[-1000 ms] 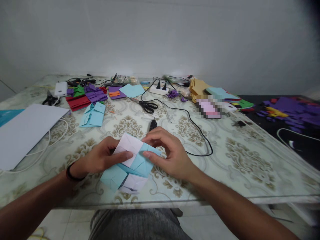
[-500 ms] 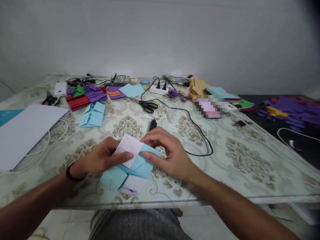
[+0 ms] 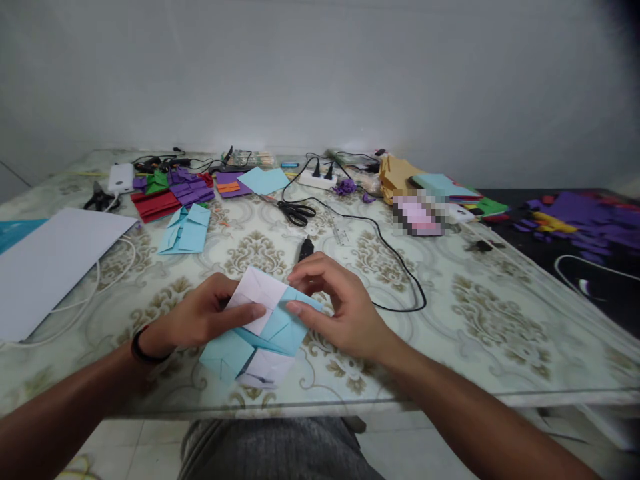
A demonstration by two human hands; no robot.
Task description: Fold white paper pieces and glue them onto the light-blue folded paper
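A folded paper piece with white and light blue squares (image 3: 280,330) is held above the table near its front edge. My left hand (image 3: 205,313) grips its white upper-left part, thumb on top and fingers beneath. My right hand (image 3: 343,307) pinches the light blue part at the right edge between thumb and fingers. The lower blue and white squares hang toward me. Just beyond my right hand lies a black pen-like tool (image 3: 306,249), its tip pointing away. Another folded light blue paper (image 3: 186,230) rests farther back on the left.
Black scissors (image 3: 297,212), a white power strip (image 3: 319,179) and a looping black cable (image 3: 395,250) lie behind. A white sheet (image 3: 60,267) covers the left side. Purple scraps (image 3: 590,217) sit on a black surface at right.
The fingers of my right hand have shifted slightly to the right along the paper's edge. My left hand and the paper are almost unmoved.
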